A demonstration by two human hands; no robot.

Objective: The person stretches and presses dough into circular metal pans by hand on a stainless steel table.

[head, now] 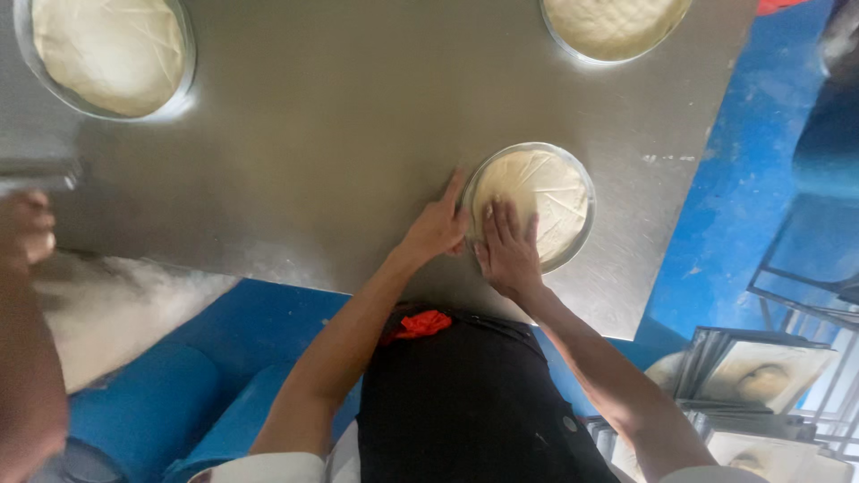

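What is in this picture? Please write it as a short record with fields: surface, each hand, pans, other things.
Surface: metal table, seen from above.
Left hand: flat on the table, fingers against the left rim of the near round pan.
Right hand: palm down, pressing on the dough in that pan.
Other pans: dough-filled pan at top left; another at top edge, partly cut off.
Other person: an arm at the far left.
Lower right: stacked trays, contents unclear.
Floor: blue.

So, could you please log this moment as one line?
left hand: flat on steel table, touching pan rim | right hand: pressing dough in round pan | two other dough pans at far edge
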